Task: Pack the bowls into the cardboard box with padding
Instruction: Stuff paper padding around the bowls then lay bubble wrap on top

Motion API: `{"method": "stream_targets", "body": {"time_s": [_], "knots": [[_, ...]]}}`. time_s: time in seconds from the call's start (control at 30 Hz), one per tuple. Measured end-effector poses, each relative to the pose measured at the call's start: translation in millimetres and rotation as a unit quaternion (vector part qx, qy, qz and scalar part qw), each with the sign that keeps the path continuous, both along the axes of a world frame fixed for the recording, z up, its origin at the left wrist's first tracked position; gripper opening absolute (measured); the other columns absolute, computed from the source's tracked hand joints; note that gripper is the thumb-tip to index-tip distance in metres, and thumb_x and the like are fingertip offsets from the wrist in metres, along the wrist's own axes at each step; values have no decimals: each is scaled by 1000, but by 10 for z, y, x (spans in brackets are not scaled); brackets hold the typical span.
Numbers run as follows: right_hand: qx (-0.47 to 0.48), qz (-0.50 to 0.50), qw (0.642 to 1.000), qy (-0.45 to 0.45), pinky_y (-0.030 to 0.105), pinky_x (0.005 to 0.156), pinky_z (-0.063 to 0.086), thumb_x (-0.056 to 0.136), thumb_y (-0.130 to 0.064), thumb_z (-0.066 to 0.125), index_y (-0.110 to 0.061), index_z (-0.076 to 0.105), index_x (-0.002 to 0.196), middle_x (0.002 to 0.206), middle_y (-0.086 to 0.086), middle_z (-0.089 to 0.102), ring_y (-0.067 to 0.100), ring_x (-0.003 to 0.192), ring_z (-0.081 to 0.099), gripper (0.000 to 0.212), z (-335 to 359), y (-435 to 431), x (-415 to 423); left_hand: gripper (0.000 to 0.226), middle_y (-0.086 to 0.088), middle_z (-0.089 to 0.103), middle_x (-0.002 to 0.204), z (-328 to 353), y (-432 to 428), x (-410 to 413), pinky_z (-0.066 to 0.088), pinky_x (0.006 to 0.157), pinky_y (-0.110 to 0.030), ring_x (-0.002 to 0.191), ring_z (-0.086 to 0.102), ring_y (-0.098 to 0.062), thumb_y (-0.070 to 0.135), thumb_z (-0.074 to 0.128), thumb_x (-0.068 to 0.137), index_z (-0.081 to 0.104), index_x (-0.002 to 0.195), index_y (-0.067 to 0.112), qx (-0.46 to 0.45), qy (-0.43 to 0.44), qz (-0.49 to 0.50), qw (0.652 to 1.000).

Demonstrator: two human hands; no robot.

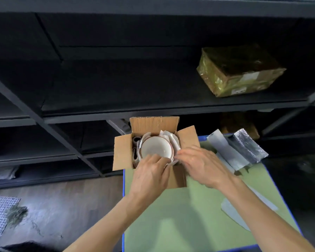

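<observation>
An open cardboard box [123, 151] stands at the far end of a green table [180, 215]. Inside it a white bowl [155, 147] with a brownish rim sits upright, wrapped round by white padding paper [171, 139]. My left hand [151, 173] is at the box's near edge, its fingers pinching the paper at the bowl's near rim. My right hand [200, 164] reaches in from the right, its fingers curled on the paper beside the bowl. The box's near wall is partly hidden by both hands.
Silver bubble-wrap pouches [244, 148] and white sheets [225, 153] lie on the table's right side, another sheet [233, 213] nearer me. Dark shelving [116, 113] stands behind the box, with a taped parcel [240, 73] on it. A blue rim [123, 197] edges the table; wooden floor lies to the left.
</observation>
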State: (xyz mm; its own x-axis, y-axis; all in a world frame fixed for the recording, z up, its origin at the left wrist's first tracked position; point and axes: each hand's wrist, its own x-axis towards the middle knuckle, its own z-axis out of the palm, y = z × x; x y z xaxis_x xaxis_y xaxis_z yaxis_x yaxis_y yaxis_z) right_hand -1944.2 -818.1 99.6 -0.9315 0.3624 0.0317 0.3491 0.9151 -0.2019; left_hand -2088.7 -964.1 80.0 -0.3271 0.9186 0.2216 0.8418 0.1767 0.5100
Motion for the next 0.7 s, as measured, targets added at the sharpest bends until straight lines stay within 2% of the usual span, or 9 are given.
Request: {"method": "stream_targets", "body": {"time_s": [0.1, 0.27, 0.37, 0.47, 0.57, 0.7], "knots": [[-5, -28, 1000, 5, 35, 69, 53, 84, -9, 62, -24, 69, 101, 99, -12, 63, 15, 93, 56, 24, 39, 40, 335, 15, 2, 61, 79, 16, 205, 305, 46, 63, -38, 73, 58, -23, 26, 56, 96, 69, 97, 21, 13, -3, -48, 999], [-13, -92, 996, 1, 32, 68, 51, 88, -12, 62, -26, 71, 103, 98, -11, 65, 17, 92, 58, 22, 27, 177, 900, 18, 0, 59, 82, -113, 454, 781, 44, 61, -43, 74, 57, -25, 27, 48, 98, 63, 93, 18, -26, -20, -122, 992], [-38, -123, 991, -45, 35, 77, 51, 95, -17, 54, -27, 69, 114, 109, -11, 64, 18, 103, 57, 27, -115, 296, 1155, 24, -1, 61, 98, -266, 567, 1014, 49, 71, -41, 89, 60, -24, 31, 44, 97, 63, 108, 19, -83, -19, -142, 986], [-59, -152, 983, -86, 32, 87, 46, 98, -22, 49, -27, 63, 125, 119, -11, 61, 15, 115, 53, 32, -335, 407, 1341, 34, -3, 59, 114, -419, 707, 1151, 48, 85, -40, 104, 59, -26, 35, 41, 98, 58, 122, 19, -166, 11, -152, 974], [-67, -178, 972, -139, 33, 87, 45, 98, -25, 45, -24, 59, 126, 122, -8, 58, 17, 119, 50, 31, -541, 490, 1506, 34, -4, 55, 119, -529, 880, 1199, 48, 87, -41, 106, 59, -28, 35, 42, 98, 53, 125, 18, -215, 36, -139, 966], [-89, -213, 959, -167, 38, 90, 49, 97, -25, 45, -21, 53, 132, 127, -4, 55, 21, 123, 48, 35, -703, 622, 1669, 36, -6, 53, 119, -609, 1244, 1196, 49, 85, -42, 109, 56, -29, 32, 44, 99, 49, 130, 16, -213, 27, -118, 969]]}}
